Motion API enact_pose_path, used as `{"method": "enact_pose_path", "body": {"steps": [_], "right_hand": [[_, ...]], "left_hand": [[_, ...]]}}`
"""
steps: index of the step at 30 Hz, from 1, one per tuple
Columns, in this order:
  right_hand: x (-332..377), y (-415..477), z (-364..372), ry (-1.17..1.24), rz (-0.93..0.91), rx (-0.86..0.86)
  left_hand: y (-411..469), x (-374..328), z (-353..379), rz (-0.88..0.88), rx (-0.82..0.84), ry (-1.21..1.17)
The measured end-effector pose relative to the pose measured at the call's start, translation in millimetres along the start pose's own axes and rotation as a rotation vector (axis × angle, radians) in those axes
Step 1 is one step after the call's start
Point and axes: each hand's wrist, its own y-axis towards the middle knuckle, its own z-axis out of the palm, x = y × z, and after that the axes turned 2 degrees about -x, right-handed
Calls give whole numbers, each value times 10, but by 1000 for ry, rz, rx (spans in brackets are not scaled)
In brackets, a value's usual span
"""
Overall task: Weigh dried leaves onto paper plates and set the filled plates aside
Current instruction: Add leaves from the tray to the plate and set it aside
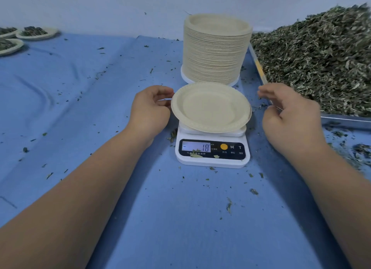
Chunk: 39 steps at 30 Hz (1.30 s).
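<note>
Blue surface (80,112): the left hand (149,112) pinches the empty plate (210,108) on the scale (212,162), the right hand (291,118) hovers loose, and the plate probably wants centring and zeroing first.

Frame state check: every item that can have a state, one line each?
Round beige paper plate: empty, on the scale.
White digital kitchen scale: on, display lit.
Tall stack of beige paper plates: upright, unused.
Metal tray: heaped with dried leaves.
Filled paper plates, far left: loaded with leaves.
Left hand: at plate's rim, grip unclear.
Right hand: open, holding nothing.
</note>
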Motion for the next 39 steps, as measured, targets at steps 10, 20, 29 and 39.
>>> {"method": "enact_pose_path", "body": {"steps": [10, 20, 29, 39], "right_hand": [[35, 9, -49, -117, 75, 22], [-74, 111, -63, -203, 137, 90], [-437, 993, 130, -566, 380, 425], [-375, 1135, 72, -566, 482, 754]], "left_hand": [[8, -5, 2, -41, -20, -37], [7, -25, -8, -76, -10, -200], [38, 25, 14, -73, -38, -259], [55, 37, 31, -72, -28, -232]]}}
